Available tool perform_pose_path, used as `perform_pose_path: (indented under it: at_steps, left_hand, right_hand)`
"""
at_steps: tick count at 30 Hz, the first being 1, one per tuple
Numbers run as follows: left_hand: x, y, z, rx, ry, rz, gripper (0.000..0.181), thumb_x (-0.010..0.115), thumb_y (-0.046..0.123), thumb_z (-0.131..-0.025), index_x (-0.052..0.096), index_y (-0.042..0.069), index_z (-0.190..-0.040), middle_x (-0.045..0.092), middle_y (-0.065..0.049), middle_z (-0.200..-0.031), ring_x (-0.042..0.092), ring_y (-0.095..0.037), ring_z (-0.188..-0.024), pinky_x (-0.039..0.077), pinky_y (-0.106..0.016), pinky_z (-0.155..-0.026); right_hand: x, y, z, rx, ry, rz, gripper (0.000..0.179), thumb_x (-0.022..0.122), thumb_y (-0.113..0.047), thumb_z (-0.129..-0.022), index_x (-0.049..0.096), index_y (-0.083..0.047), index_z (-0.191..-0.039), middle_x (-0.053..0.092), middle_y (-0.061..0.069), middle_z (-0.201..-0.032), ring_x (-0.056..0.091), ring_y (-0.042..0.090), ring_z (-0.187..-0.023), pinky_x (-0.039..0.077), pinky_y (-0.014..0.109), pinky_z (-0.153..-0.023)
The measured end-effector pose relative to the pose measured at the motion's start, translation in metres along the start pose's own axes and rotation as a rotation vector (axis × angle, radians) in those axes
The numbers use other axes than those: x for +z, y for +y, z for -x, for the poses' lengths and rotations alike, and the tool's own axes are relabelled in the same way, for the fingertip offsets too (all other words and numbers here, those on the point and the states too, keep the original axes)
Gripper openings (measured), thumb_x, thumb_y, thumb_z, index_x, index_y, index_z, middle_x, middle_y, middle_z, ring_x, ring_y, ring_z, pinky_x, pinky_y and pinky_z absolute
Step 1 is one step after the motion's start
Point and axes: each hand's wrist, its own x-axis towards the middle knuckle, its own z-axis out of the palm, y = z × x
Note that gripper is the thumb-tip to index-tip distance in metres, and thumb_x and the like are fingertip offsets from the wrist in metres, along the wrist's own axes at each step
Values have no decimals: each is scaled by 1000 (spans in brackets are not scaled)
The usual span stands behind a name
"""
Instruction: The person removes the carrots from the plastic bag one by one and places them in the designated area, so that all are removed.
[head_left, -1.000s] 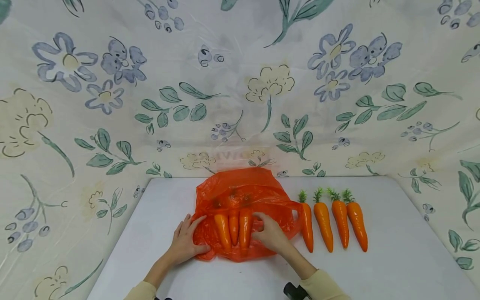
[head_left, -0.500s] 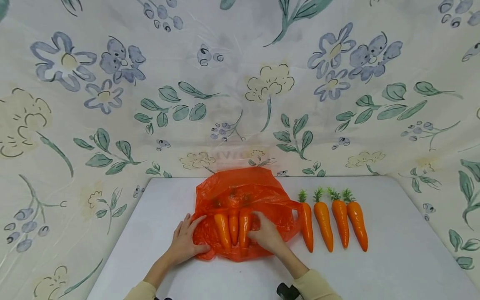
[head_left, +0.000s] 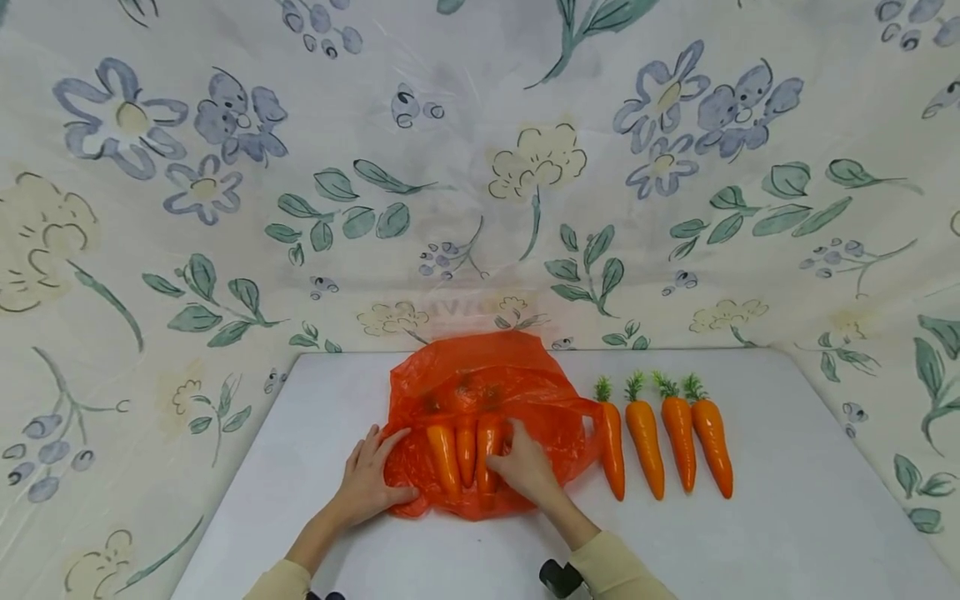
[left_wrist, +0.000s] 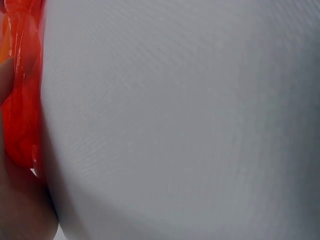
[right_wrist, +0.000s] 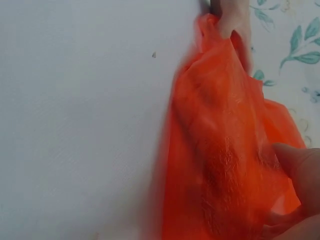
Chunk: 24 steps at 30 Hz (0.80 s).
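A crinkled red plastic bag lies with three glossy carrots in it. The left carrot, the middle carrot and the right carrot show bright orange bodies, their leafy tops dimly visible beneath red film. My left hand rests on the bag's left edge with fingers spread, its thumb near the front. My right hand holds the right carrot, thumb lying across its body and index finger along its right side. In the right wrist view, the thumb rests against the bag; the other fingers are partly hidden.
Several carrots with green tops stand in a row right of the bag, the nearest carrot touching its handle and the farthest carrot at the right. The white table meets a flower-patterned cloth at the back and sides.
My right hand has shifted slightly left, its thumb coming from beside the right carrot onto its body. The left hand, the bag and the loose carrots keep their places.
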Motion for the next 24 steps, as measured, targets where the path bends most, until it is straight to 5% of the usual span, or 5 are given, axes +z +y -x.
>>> perform_pose_path:
  at_steps: [15,24]
  left_hand:
    - [-4,2,-1,-30,-35,-31,98,77,47,-73,30,16,-153,9,-25,-160,-6,-43,-148,-4,-69,-114]
    - [-5,4,0,-37,-45,-38,98,76,48,-74,29,16,-154,8,-24,-161,-7,-42,-149,-4,-68,-115]
  right_hand:
    - [13,-12,2,1,50,147,80,84,-20,-79,38,2,-140,59,19,-122,60,34,-104,54,54,-90]
    - [11,-8,-1,9,51,143,74,79,-4,-79,38,4,-141,60,21,-122,60,34,-102,54,55,-91]
